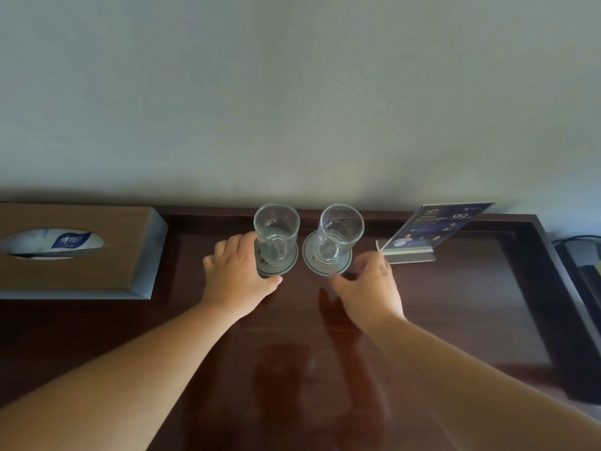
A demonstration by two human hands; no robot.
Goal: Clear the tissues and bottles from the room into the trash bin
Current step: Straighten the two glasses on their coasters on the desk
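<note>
Tissues (48, 244) show only as the blue-and-white pack in the oval slot of the box (113, 255) at the far left of the table (455, 304). I see no loose tissue, no bottle and no bin here.

My left grip (237, 275) lies against the left side of the left glass (276, 232), thumb along the near edge of the left coaster (286, 266). The fingertips are hidden behind the glass, so I cannot tell whether I clasp it or only touch it. My right grip (367, 288) is blurred, fingers loosely spread, released and holding nothing. It sits just on the near side of the right coaster (312, 262), which carries the right glass (340, 232); whether it touches that coaster I cannot tell. Both glasses stand upright and look empty. A sign (432, 229) stands to their right.

I judge this step to be straightening or checking the glasses, not the clearing itself, since nothing to discard is in hand. The next move, I think, calls for leaving both glasses steady on their coasters, then looking elsewhere for rubbish and the bin. The glasses are tall and smooth, so a careless nudge could tip one.
</note>
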